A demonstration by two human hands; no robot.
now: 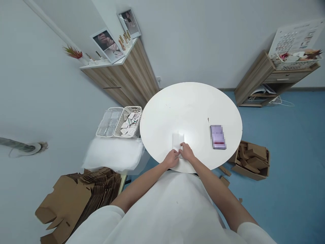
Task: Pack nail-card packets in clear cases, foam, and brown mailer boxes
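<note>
Hands (179, 155) pinch white packet (177, 139); purple pack (218, 137) unreadable.

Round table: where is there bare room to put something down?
The table is bare across its far half and between white packet and purple pad. Crowded: near edge, left hand and right hand on the packet.

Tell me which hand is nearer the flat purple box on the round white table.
Right. The right hand is left of the flat purple box; the left hand is farther left.
</note>
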